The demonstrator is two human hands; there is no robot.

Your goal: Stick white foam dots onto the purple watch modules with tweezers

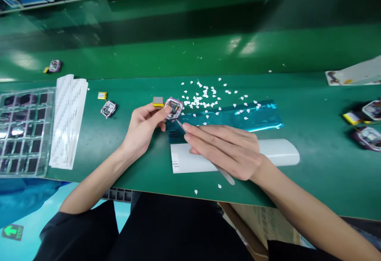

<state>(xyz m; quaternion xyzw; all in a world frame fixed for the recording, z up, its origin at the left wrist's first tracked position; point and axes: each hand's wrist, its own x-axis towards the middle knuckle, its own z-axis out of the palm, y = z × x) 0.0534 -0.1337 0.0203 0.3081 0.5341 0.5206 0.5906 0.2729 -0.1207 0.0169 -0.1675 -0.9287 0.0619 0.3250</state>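
Dark sleeves and lap at the bottom edge, both forearms reaching up over the green bench (312, 106)

Right hand (226, 147): fingers stretched flat and close together, pinching a thin metal tweezers (222, 170) that runs under the palm; its tip comes out at the fingertips and touches the small watch-like module (174, 108). Tail end of the tool sticks out near the wrist.

Left hand (143, 128): closed on the module, thumb and forefinger clamped on its lower left side, holding it tilted just above the bench surface. Module has a purple frame, internals exposed. A yellow-edged battery (158, 101) sits right beside it on the left, touching or nearly so; can't tell if it's wired on.

Under the right hand: white backing sheet (279, 153), and above it a strip of teal film (238, 118). White peeled bits (205, 94) scattered over the film and the bench beyond it, a couple more near the bench's front edge.

Left of the left hand: second open module (108, 109) with a small yellow battery (102, 95) near it. Further left, a stack of white label sheets (69, 120), then a clear compartment tray (25, 132) with dark parts in its cells. Another module (54, 66) lies on the far belt.

Right edge: more modules with batteries (367, 124), well apart from the hands
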